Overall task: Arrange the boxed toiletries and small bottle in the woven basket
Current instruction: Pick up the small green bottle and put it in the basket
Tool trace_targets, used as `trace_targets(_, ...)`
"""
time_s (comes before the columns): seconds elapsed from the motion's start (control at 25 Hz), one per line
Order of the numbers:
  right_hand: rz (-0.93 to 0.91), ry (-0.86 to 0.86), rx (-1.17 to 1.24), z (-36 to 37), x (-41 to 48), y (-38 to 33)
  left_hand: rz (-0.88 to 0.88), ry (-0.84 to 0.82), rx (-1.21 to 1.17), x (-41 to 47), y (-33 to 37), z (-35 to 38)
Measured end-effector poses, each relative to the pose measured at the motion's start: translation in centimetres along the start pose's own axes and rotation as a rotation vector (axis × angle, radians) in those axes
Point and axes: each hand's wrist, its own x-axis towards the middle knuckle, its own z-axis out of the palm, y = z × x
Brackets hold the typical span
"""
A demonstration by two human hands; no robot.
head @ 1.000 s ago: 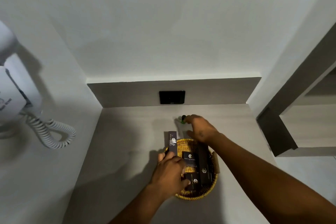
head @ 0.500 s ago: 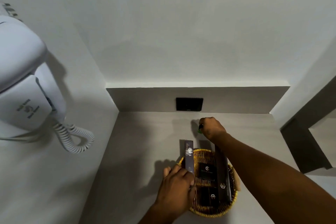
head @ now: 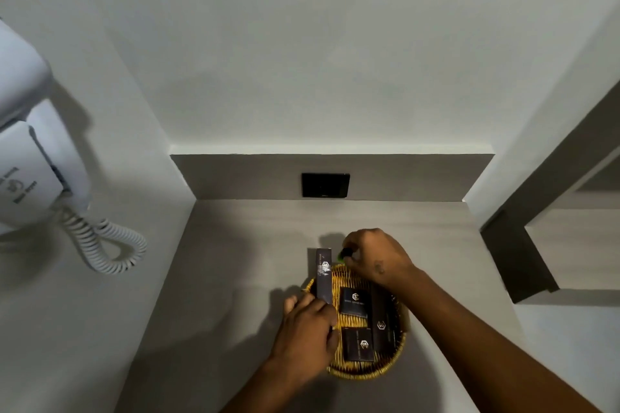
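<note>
A round woven basket [head: 369, 371] sits on the grey counter. Inside lie two small black boxes [head: 354, 302] [head: 358, 344] and a long black box [head: 382, 322] along the right side. My left hand [head: 307, 335] grips the lower end of a long dark box [head: 324, 273], which stands up at the basket's left rim. My right hand [head: 374, 256] is closed on a small bottle [head: 342, 255] with a green part and dark cap, at the basket's far rim. Most of the bottle is hidden by my fingers.
A white wall-mounted hair dryer [head: 23, 144] with a coiled cord [head: 104, 245] hangs on the left wall. A black socket plate [head: 325, 184] sits on the back panel. A dark-framed mirror edge [head: 523, 245] stands at the right.
My right hand with the small bottle has drawn back toward the basket's far rim. My left hand keeps hold of the upright long box. The camera view has shifted.
</note>
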Motion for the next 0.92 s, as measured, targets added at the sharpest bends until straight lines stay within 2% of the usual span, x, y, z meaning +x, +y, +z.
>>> trace_targets(0.08,0.056,-0.083,-0.053,1.2,-1.1,0.1,0.002,-0.012,0.013,-0.2,0.4,0.3)
trace_targets(0.2,0.095,-0.119,-0.055,2.2,-1.9,0.1,0.014,-0.015,0.014,-0.3,1.1,0.5)
trace_targets(0.92,0.157,-0.121,-0.030,4.0,-0.8,0.9,0.060,-0.068,0.030,-0.9,1.2,0.7)
